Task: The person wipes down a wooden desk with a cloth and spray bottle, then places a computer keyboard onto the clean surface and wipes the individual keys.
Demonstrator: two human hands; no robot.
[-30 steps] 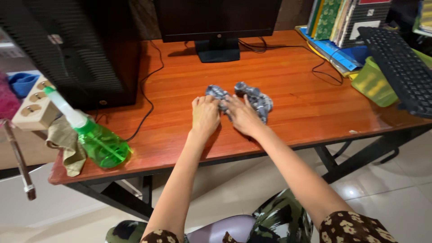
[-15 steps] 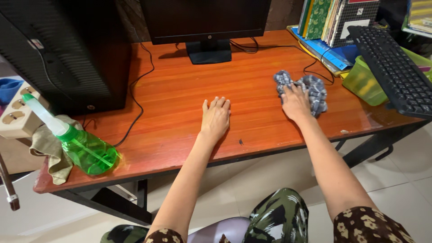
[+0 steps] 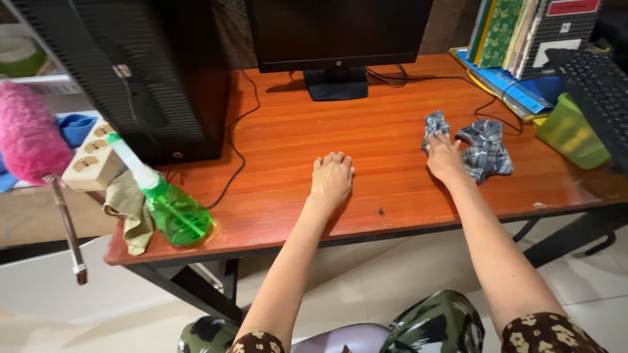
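Head view shows the person seated at a wooden desk (image 3: 392,196), with the right hand (image 3: 446,159) pressing a crumpled grey checked cloth (image 3: 483,149) flat against the top, right of centre. The right fingers (image 3: 437,139) lie extended and close together on the cloth's left lobe, pressing rather than pinching. The left hand (image 3: 331,180) rests palm down on bare wood, fingers together, holding nothing. The step in hand appears to be a wiping pass; judged from this, the next stroke calls for steady downward pressure and clearance from the black cable (image 3: 490,104) just beyond. The cloth's long axis runs roughly left to right, bunched into two lobes, pointing no clear way.
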